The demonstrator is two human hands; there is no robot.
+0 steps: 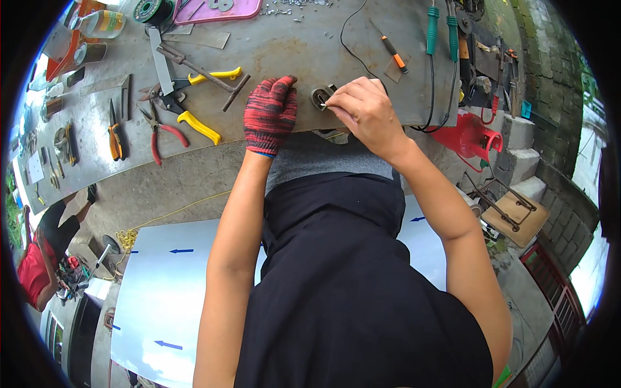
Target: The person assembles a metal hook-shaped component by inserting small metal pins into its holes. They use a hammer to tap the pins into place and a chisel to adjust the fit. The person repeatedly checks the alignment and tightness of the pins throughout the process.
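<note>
My left hand (pixel 270 110), in a red and black knit glove, rests at the near edge of the metal table (pixel 259 48). Its fingers are curled together, and whatever they may hold is hidden. My bare right hand (pixel 365 107) pinches a small item with a pale tip, too small to name. That tip is at a small round metal piece (pixel 318 97) with a dark opening, lying on the table just left of my right fingers. Left of the glove lie a T-shaped metal bar (pixel 210 74) and tin snips with yellow handles (pixel 197 126).
Red-handled pliers (pixel 169 132) and orange-handled pliers (pixel 116 139) lie at left. A pink tray (pixel 217 10) sits at the back. An orange screwdriver (pixel 391 52) and green-handled cable leads (pixel 432 32) are at right. A red gas cylinder (pixel 469 136) stands beyond the table. Another person (pixel 39 265) is at far left.
</note>
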